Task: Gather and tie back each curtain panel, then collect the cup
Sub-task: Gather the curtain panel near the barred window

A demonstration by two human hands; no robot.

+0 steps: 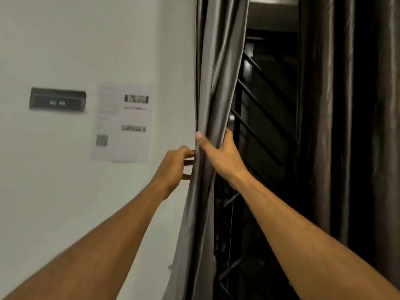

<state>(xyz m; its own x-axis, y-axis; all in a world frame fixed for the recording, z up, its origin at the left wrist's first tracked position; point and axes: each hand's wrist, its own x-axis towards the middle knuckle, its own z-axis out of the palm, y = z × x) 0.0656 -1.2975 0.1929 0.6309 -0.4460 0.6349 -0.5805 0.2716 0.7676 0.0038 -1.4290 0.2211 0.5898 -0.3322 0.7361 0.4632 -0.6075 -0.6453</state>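
Largest in the frame: white wall (86, 50) filling the left half, dark window grille (266, 118) in the middle right, and 2 curtain panels. Left curtain panel (218, 72) gathered into a narrow bundle in the centre, running from top to bottom edge; right curtain panel (346, 105) hanging loose at the far right, untied.

Right hand (218, 152) wrapped round the bundle in the centre, thumb on the near side, fingers curled behind. Left hand (175, 163) just left of the bundle at the wall edge, fingers curled and reaching behind the cloth; cannot tell whether pinching a tie-back or only the fold. No tie-back visible. Cup not in view.

Risks, as judgement: smooth, shiny cloth likely to slide out of a 1-hand grip, so folds may spread again while searching for the tie. Hard pull downward may strain the hanging above. Paper notice (122, 122) and small black display (57, 99) at middle left near the left elbow's path; brushing possible.
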